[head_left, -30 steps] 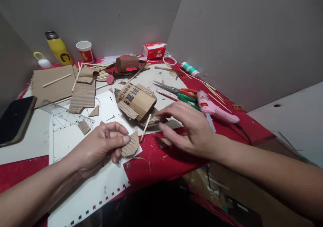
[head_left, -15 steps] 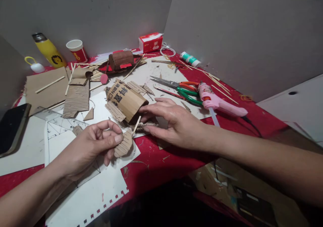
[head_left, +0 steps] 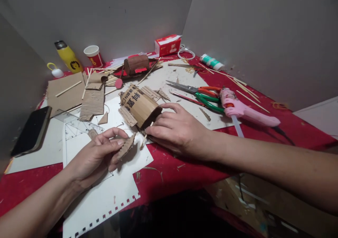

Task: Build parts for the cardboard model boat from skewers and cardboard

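Observation:
My left hand (head_left: 107, 148) pinches a small piece of corrugated cardboard (head_left: 127, 147) between thumb and fingers, turned nearly edge-on. To its right, my right hand (head_left: 176, 130) has its fingers closed at a short thin wooden stick (head_left: 144, 142), whose lower end points down toward the paper. The right index finger reaches along the near end of a curved cardboard shell (head_left: 142, 107) with black printed characters. A ribbed cardboard strip (head_left: 127, 116) lies along the shell's left side. What lies under the right palm is hidden.
Scissors (head_left: 185, 87), a pink glue gun (head_left: 237, 107) and thin sticks lie right. A brown model boat (head_left: 136, 64), paper cup (head_left: 93, 56), yellow bottle (head_left: 68, 57) and tissue pack (head_left: 168, 45) stand behind. A phone (head_left: 33, 130), clear ruler (head_left: 70, 121) and cardboard sheets are left.
The view has shifted, so things sit farther right. My left hand has tilted its cardboard piece edge-on. My right fingers have closed in, and the stick has moved down and left relative to the shell.

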A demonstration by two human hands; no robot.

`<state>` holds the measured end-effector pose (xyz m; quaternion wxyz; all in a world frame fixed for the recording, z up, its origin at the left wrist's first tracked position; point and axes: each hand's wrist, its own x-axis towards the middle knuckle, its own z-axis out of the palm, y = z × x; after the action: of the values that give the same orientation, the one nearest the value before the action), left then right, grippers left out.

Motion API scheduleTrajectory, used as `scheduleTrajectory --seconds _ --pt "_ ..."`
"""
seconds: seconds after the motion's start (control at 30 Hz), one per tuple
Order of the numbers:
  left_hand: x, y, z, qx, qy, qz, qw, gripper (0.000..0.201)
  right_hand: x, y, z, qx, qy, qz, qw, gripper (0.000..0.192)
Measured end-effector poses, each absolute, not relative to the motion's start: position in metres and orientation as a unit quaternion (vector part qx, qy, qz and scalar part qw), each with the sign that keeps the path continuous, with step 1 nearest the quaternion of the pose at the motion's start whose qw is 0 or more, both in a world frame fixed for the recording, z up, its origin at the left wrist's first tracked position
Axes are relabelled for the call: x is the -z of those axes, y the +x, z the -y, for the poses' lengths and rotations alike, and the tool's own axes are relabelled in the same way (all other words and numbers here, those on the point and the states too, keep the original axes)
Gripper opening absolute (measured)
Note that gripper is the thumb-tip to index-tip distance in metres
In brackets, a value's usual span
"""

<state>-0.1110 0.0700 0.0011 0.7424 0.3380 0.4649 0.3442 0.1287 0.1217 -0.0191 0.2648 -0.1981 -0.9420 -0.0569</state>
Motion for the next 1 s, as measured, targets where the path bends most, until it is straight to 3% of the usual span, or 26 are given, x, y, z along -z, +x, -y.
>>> scheduleTrajectory --seconds 0.17,0.5,1.0 --pt "0.001 -0.107 -0.073 -0.35 0.332 -0.44 0.758 0.008 0.017 0.127 -0.125 0.072 -0.201 0.944 0.253 0.022" --pt "-0.001 -0.097 -0.073 -0.361 0.335 -0.428 0.758 0.012 0.015 0.13 -0.123 0.028 -0.227 0.909 0.35 0.017" --pt "0.002 -0.083 -0.07 -0.351 0.404 -0.425 0.73 0.015 0.015 0.13 -0.124 0.028 -0.241 0.905 0.35 0.022"
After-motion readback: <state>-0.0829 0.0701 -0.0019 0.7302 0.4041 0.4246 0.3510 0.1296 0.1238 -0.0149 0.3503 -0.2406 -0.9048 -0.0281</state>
